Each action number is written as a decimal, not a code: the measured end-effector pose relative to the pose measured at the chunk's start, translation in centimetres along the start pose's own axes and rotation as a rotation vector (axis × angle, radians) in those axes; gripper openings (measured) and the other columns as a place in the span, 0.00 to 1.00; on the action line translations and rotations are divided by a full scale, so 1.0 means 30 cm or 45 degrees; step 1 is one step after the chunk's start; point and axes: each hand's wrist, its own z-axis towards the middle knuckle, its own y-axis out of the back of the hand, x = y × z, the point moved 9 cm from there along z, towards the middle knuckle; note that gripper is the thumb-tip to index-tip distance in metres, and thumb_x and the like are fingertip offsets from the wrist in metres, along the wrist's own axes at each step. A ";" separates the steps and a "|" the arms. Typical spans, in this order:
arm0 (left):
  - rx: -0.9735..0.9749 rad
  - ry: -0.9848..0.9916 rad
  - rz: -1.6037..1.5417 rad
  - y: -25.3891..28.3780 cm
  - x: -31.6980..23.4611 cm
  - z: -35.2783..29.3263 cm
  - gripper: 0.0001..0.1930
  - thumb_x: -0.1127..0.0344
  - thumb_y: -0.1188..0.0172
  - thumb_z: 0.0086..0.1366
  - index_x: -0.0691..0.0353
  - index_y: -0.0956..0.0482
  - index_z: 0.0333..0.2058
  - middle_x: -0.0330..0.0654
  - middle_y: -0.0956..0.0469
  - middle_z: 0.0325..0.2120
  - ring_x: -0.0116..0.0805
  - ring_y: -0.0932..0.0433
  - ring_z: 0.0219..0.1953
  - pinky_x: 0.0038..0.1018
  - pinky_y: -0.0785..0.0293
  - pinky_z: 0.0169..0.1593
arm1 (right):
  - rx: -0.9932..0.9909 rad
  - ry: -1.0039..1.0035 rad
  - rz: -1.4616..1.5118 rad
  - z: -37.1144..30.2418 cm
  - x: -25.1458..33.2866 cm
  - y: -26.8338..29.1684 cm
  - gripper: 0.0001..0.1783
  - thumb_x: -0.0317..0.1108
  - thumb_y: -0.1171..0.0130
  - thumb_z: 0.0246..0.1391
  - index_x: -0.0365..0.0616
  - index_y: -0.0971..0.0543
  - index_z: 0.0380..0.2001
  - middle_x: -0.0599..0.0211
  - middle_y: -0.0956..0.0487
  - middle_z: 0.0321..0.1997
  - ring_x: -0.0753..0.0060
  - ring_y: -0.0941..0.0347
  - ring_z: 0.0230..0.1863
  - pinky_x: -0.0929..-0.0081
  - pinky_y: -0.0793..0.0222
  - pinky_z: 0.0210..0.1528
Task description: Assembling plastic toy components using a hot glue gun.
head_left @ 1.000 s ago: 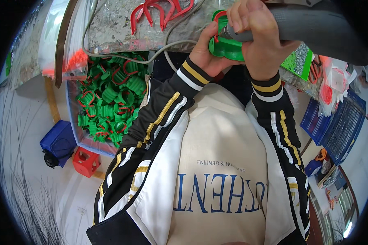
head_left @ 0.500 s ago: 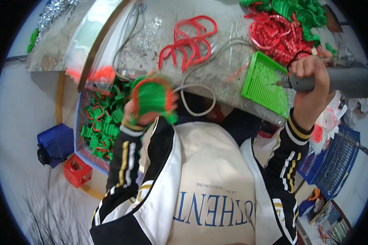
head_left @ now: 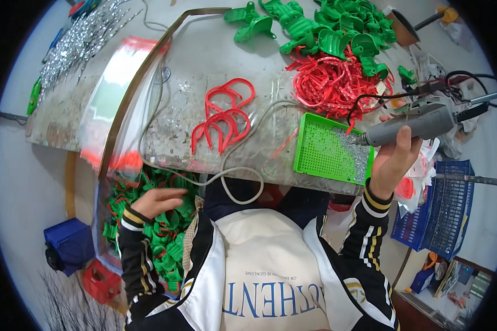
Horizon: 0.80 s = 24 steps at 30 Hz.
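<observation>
My left hand (head_left: 157, 202) hovers over a bin of green pieces trimmed with red (head_left: 168, 256), its fingers stretched out and nothing in them. My right hand (head_left: 392, 165) grips a grey electric screwdriver (head_left: 408, 126), thumb along the near side of its body. The tool's tip points left, above the right end of a bright green perforated tray (head_left: 309, 146). Small silvery screws (head_left: 354, 150) lie heaped in that end of the tray. Left of the tray, several red curved bands (head_left: 226, 124) rest on the worktable (head_left: 182, 132).
A pile of red bands (head_left: 331, 83) and many green curved parts (head_left: 337, 33) cover the table's far right. A pale cable (head_left: 243, 144) loops over the near edge. Plastic bags (head_left: 113, 105) lie beside a brown strip (head_left: 131, 83). Blue crates (head_left: 436, 209) stand right.
The green piece with red trim has left my left hand, which is now open over the bin. My right hand has shifted left and down with the electric screwdriver. The view has tilted toward the table.
</observation>
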 end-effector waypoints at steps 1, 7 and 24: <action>0.101 -0.259 0.047 -0.014 -0.196 0.010 0.25 0.62 0.43 0.64 0.67 0.34 0.57 0.45 0.25 0.48 0.31 0.27 0.50 0.27 0.33 0.55 | -0.052 0.052 0.050 0.000 0.008 0.009 0.29 0.40 0.45 0.56 0.36 0.38 0.56 0.59 0.29 0.48 0.63 0.29 0.46 0.68 0.32 0.48; -0.604 -1.011 0.342 0.324 -0.835 0.465 0.29 0.62 0.39 0.60 0.58 0.36 0.60 0.48 0.28 0.50 0.33 0.26 0.47 0.28 0.29 0.48 | -0.080 0.046 0.022 0.001 -0.002 0.043 0.30 0.46 0.49 0.59 0.37 0.39 0.56 0.57 0.30 0.50 0.55 0.27 0.46 0.62 0.31 0.51; -1.155 -0.836 0.769 0.404 -0.920 0.773 0.21 0.50 0.52 0.61 0.60 0.21 0.40 0.52 0.21 0.33 0.51 0.23 0.39 0.40 0.28 0.44 | 0.279 -0.155 -0.153 0.023 0.002 0.000 0.24 0.29 0.46 0.53 0.31 0.36 0.52 0.50 0.30 0.53 0.60 0.29 0.50 0.63 0.35 0.56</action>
